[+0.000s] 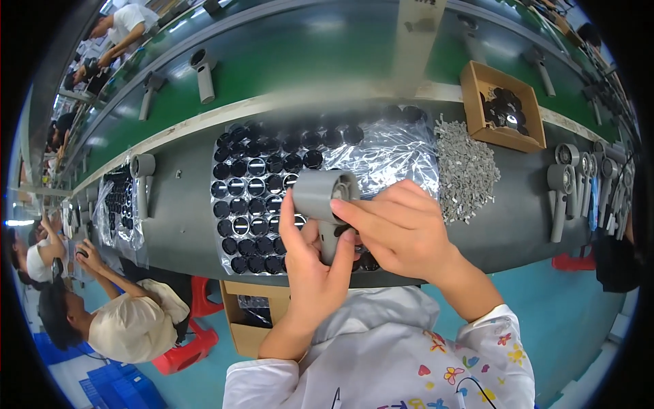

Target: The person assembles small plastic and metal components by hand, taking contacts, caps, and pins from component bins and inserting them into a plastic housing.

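Note:
My left hand is wrapped round a grey hair dryer housing, with a round barrel and a straight handle. The open end of the barrel faces right and shows inner parts. At that end, my right hand is closed, its index fingertip against the lower rim. Whatever its fingers pinch is hidden. A small black part shows at the handle, just below the barrel. Beneath my hands, rows of round black caps, some with silvery rims, lie on clear plastic film.
Right of the film is a heap of small grey pieces. A cardboard box holds black parts. More grey housings stand at the right. Housings rest on a green conveyor beyond the table. A co-worker sits at the left.

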A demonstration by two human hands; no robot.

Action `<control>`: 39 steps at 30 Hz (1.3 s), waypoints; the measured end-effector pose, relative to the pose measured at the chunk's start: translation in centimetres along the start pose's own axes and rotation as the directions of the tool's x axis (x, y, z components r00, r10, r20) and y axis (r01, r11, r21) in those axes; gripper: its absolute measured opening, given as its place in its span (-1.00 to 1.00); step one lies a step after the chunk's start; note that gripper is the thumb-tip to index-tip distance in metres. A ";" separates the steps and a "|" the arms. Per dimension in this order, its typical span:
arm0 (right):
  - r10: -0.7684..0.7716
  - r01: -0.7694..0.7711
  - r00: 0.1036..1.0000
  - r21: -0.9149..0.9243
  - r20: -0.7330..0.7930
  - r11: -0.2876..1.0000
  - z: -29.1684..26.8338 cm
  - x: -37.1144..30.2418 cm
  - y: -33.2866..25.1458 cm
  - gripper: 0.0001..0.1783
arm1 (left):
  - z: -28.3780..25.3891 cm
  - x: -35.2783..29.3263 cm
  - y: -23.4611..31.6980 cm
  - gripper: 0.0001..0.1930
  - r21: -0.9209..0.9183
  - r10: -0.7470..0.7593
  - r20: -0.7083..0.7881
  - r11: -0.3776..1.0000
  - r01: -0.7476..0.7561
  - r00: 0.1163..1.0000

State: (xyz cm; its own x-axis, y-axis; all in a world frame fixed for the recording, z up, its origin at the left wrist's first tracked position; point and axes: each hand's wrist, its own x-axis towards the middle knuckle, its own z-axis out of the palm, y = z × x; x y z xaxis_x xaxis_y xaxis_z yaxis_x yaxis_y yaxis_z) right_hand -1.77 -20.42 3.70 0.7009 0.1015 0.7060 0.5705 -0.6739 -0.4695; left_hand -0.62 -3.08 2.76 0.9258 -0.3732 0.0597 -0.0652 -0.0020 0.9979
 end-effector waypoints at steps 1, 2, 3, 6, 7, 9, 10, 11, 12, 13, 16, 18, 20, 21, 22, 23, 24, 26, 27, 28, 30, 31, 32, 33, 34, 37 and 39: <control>-0.010 0.011 1.000 -0.065 0.017 0.998 0.1 -0.1 -0.4 -0.43 | 0.1 0.0 0.3 -0.15 0.065 0.014 -0.030 0.998 -0.013 0.999; -0.014 0.019 0.999 -0.132 0.035 0.991 0.2 -0.4 -0.7 -0.39 | 0.1 0.0 0.4 -0.16 0.129 0.031 -0.055 0.991 -0.024 0.998; -0.027 0.043 0.996 -0.184 0.088 0.982 0.3 -0.9 -1.2 -0.33 | -0.3 0.2 -0.4 -0.12 0.297 0.136 -0.024 0.947 -0.123 0.990; 0.021 0.016 0.991 -0.265 0.135 0.964 -0.1 -1.7 -3.0 -0.36 | -0.3 -0.7 0.7 -0.09 0.432 0.039 0.052 0.900 -0.058 0.998; 0.027 0.055 0.972 -0.334 0.234 0.941 -0.9 -1.8 -3.6 -0.37 | -0.2 -0.8 0.5 -0.06 0.439 0.027 0.059 0.897 -0.051 0.998; 0.114 0.000 0.959 -0.403 0.260 0.915 -1.1 -2.5 -5.2 -0.36 | -0.2 -1.0 0.4 -0.06 0.459 0.019 0.076 0.887 -0.052 0.997; 0.183 -0.033 0.940 -0.458 0.288 0.888 -1.2 -2.8 -5.7 -0.36 | -0.1 -1.1 0.4 -0.07 0.483 0.019 0.072 0.874 -0.051 0.997; 0.204 -0.050 0.937 -0.471 0.283 0.881 -1.5 -2.9 -5.8 -0.36 | 0.5 -1.0 0.9 -0.07 0.561 0.082 0.085 0.820 -0.116 0.993; 0.203 -0.070 0.932 -0.402 0.299 0.913 -1.9 -3.0 -5.8 -0.34 | 0.7 -1.1 1.0 -0.07 0.553 0.074 0.105 0.824 -0.120 0.992; 0.200 -0.091 0.928 -0.330 0.314 0.940 -2.3 -3.2 -5.7 -0.32 | 0.8 -1.2 1.0 -0.07 0.546 0.103 0.105 0.825 -0.144 0.989; 0.215 -0.207 0.923 -0.061 0.318 0.976 -3.9 -3.5 -4.7 -0.29 | 0.9 -1.5 0.0 -0.07 0.442 0.124 0.102 0.883 -0.156 0.987; 0.205 -0.200 0.946 -0.043 0.252 0.979 -5.6 -4.1 -3.5 -0.31 | 1.8 -1.6 0.7 -0.08 -0.061 -0.082 0.005 0.995 0.082 0.997; 0.259 -0.245 0.962 -0.148 0.084 0.958 -7.4 -5.2 -2.5 -0.52 | 1.3 -1.3 1.4 -0.12 -0.223 -0.224 0.095 0.945 0.240 0.970; 0.266 -0.251 0.960 -0.150 0.086 0.956 -8.2 -5.7 -2.4 -0.52 | 0.8 -1.2 1.2 -0.13 -0.309 -0.231 0.122 0.915 0.258 0.965; 0.314 -0.291 0.943 -0.179 0.115 0.940 -8.9 -6.4 -2.3 -0.63 | 0.4 -1.2 0.9 -0.14 -0.392 -0.235 0.149 0.878 0.275 0.961; 0.360 -0.327 0.922 -0.210 0.144 0.921 -9.2 -6.9 -2.2 -0.73 | 0.4 -1.1 0.5 -0.14 -0.395 -0.239 0.151 0.875 0.281 0.959; 0.364 -0.330 0.920 -0.213 0.148 0.920 -9.1 -7.2 -2.4 -0.73 | 0.5 -1.0 0.0 -0.14 -0.415 -0.237 0.111 0.872 0.261 0.965; 0.430 -0.371 0.868 -0.253 0.247 0.893 -8.7 -8.3 -3.0 -0.76 | 0.6 -0.8 -0.6 -0.14 -0.437 -0.240 0.076 0.864 0.249 0.968; 0.419 -0.354 0.880 -0.280 0.223 0.892 -8.3 -8.8 -3.0 -0.75 | 0.7 -0.8 -0.9 -0.14 -0.420 -0.230 0.081 0.874 0.243 0.970; 0.425 -0.358 0.877 -0.285 0.224 0.889 -7.9 -9.2 -3.0 -0.75 | 0.8 -0.9 -1.0 -0.14 -0.402 -0.219 0.086 0.885 0.235 0.972; 0.459 -0.414 0.880 -0.276 0.125 0.868 -7.0 -9.7 -2.9 -0.76 | 0.7 -0.9 -1.1 -0.14 -0.389 -0.220 0.089 0.890 0.238 0.971; 0.462 -0.417 0.878 -0.277 0.124 0.866 -6.9 -9.8 -2.9 -0.76 | 0.7 -0.9 -1.2 -0.14 -0.383 -0.214 0.097 0.893 0.234 0.972; 0.463 -0.413 0.876 -0.283 0.138 0.866 -6.9 -9.8 -2.8 -0.76 | 0.6 -0.9 -1.2 -0.14 -0.379 -0.205 0.103 0.897 0.229 0.973; 0.462 -0.408 0.874 -0.289 0.152 0.866 -6.9 -9.8 -2.8 -0.76 | 0.6 -0.8 -1.2 -0.14 -0.379 -0.205 0.104 0.896 0.229 0.973; 0.463 -0.409 0.873 -0.290 0.151 0.865 -6.8 -9.7 -2.9 -0.76 | 0.5 -0.7 -1.2 -0.14 -0.390 -0.208 0.113 0.890 0.236 0.971; 0.483 -0.421 0.867 -0.338 0.123 0.842 -6.2 -9.5 -3.5 -0.75 | 0.4 -0.8 -1.3 -0.14 -0.401 -0.207 0.120 0.885 0.238 0.971; 0.528 -0.472 0.847 -0.375 0.058 0.798 -5.7 -9.4 -3.7 -0.76 | 0.5 -0.9 -1.2 -0.14 -0.402 -0.200 0.116 0.886 0.230 0.973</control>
State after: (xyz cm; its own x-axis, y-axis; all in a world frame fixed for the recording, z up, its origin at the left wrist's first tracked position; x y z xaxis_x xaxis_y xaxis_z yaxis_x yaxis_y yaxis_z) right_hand -12.85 -23.05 1.81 0.9200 -0.2273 0.3193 -0.0358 -0.8600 -0.5090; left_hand -1.55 -3.18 1.45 0.8705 -0.4706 -0.1441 0.3048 0.2856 0.9086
